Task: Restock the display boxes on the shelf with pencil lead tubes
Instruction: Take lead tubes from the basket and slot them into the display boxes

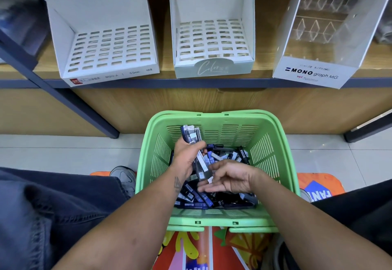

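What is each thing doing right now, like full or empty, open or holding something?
Left display box: open, slots empty.
Middle display box: open, slots empty.
Clear display case: compartments empty.
Green basket: on the floor, holding many lead tubes.
Left hand: gripping a bundle of lead tubes.
Right hand: fingers relaxed over the loose tubes.

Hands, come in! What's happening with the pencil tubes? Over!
Left hand grips a bunch of lead tubes. Right hand open over green basket. Display boxes unfilled. Nothing blocking.
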A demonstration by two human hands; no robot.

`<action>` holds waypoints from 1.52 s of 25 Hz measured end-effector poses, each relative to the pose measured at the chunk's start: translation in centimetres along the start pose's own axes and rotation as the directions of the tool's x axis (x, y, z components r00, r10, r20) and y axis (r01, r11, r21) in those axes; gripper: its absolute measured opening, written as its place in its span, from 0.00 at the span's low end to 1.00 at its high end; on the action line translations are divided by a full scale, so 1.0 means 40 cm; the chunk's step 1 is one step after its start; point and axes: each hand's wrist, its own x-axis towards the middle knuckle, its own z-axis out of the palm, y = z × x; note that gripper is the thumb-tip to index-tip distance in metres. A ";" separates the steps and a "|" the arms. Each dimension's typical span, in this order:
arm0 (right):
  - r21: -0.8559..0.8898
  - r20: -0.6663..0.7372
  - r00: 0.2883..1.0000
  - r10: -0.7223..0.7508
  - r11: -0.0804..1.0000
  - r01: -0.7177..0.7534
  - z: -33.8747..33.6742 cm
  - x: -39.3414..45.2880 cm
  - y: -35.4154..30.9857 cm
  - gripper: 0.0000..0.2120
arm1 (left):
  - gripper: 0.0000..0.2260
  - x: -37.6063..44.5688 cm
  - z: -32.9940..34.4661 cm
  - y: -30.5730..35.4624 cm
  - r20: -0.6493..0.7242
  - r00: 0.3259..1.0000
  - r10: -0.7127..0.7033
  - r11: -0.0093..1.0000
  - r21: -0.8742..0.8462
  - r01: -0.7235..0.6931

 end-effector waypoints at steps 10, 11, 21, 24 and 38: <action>-0.270 -0.098 0.989 -0.111 0.960 0.081 0.022 0.022 -0.035 0.19 | 0.18 -0.001 -0.014 -0.035 0.040 0.993 -0.112 0.994 0.011 0.112; -0.427 -0.141 0.983 -0.116 0.903 0.045 0.021 0.016 -0.044 0.20 | 0.21 -0.003 -0.019 -0.028 0.060 0.992 -0.109 0.994 0.028 0.108; -0.423 -0.229 0.843 -0.487 0.830 0.364 0.098 -0.135 -0.176 0.12 | 0.16 -0.097 -0.031 0.104 0.378 0.922 -0.085 0.995 0.077 0.061; -0.350 -0.198 0.813 -0.548 0.814 0.463 0.110 -0.199 -0.194 0.10 | 0.14 -0.132 -0.023 0.157 0.422 0.906 -0.037 0.997 0.080 0.003; -0.405 0.091 0.539 -0.838 0.463 0.788 0.246 -0.572 -0.327 0.10 | 0.15 -0.364 0.078 0.521 0.518 0.828 0.214 0.941 0.118 -0.318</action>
